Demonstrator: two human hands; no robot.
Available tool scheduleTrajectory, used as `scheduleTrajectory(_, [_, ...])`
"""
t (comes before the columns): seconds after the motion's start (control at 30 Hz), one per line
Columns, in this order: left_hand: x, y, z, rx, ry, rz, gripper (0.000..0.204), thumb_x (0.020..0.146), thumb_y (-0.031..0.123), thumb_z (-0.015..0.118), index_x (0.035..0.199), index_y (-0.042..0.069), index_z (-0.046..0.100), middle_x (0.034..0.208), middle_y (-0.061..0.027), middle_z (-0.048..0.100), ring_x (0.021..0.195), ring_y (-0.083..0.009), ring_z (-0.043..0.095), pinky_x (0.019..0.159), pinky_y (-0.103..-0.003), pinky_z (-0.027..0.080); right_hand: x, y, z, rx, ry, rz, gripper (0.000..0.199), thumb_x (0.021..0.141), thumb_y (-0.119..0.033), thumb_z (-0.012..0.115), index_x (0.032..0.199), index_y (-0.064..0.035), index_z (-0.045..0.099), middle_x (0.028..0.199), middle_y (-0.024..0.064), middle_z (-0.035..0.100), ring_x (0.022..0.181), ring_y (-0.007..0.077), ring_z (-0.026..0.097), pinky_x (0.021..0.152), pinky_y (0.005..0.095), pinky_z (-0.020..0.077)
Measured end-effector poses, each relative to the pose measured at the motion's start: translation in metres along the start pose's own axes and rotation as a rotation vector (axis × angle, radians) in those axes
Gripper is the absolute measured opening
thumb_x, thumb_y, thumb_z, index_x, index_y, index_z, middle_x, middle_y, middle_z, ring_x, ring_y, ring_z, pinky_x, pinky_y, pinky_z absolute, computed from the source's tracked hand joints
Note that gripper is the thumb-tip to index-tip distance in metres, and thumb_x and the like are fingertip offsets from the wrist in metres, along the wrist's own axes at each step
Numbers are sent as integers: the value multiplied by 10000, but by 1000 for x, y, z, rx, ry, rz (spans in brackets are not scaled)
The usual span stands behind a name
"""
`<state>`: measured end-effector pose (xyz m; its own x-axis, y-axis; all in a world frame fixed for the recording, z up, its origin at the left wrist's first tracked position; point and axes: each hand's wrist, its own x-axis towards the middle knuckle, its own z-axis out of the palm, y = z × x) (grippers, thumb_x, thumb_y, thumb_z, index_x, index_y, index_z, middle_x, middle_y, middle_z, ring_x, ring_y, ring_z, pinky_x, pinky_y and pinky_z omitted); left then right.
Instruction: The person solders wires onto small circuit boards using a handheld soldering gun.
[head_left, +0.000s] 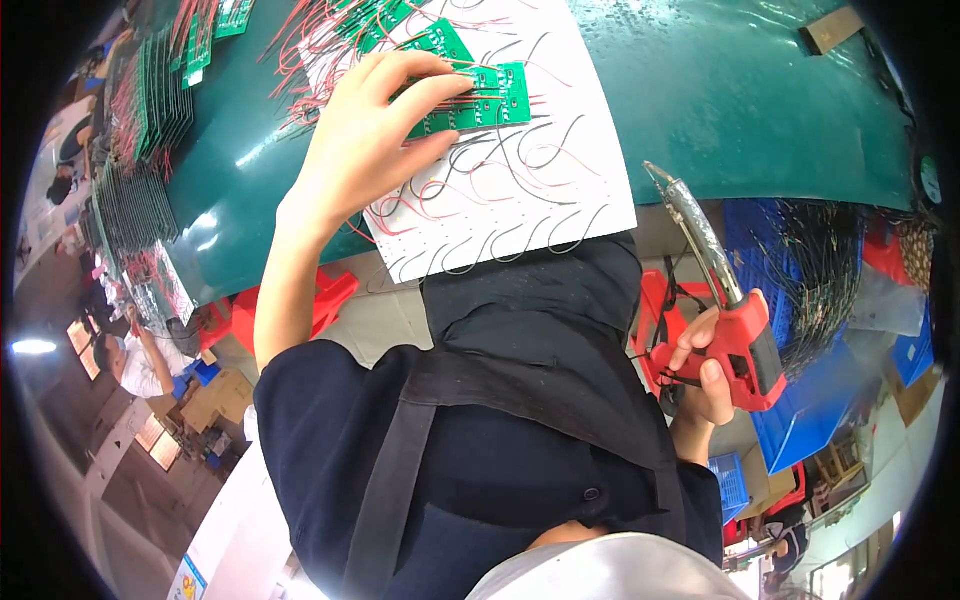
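Observation:
My left hand [365,140] lies over a green circuit board [515,95], gripping it with the fingertips on its face and the thumb at its near edge. Thin red wires run across that board beneath the fingers. Under it is a white sheet [590,185], threaded with looped black and red wires. Off to the right, my right hand [708,375] is wrapped round the red handle of a soldering gun [745,345]. Its metal barrel points up and left, the tip apart from the board. More green boards [440,42] with red wires lie just beyond my left hand.
Stacked green boards [160,100] stand at the left of the green tabletop [720,90]. A small brown block [832,30] sits at the far right. Beside the table on the right, a blue bin [800,420] and bundled dark wires [820,280] are close to the soldering gun.

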<state>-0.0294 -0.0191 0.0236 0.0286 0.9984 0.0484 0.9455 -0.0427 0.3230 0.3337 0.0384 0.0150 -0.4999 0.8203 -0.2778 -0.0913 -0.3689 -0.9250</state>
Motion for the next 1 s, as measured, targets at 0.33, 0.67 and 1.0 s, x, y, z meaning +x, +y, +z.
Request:
scheduleTrajectory(0.33, [6,25,6,-112,107,-63,278,719,151,724,969,74,633,914,-79,572,853,-246,572,734,-339,479,2,-2,-2,-7,13,-20,504,741,-235,633,1067,82,416,764,153,531,537,174,528,509,266,460])
scheduleTrajectory(0.67, [26,36,26,-28,106,-203,91,766,102,666,800,58,593,748,-42,573,714,-211,593,629,-316,477,-1,0,-2,39,1,-14,487,758,-206,662,1078,73,423,773,151,560,573,189,570,551,297,498])
scheduleTrajectory(1.0, [35,37,22,164,54,-133,94,737,121,653,755,77,571,720,-46,543,710,-235,582,633,-337,485,-7,4,-8,69,-9,24,715,765,-195,666,1288,97,276,817,165,565,596,197,568,555,309,504])
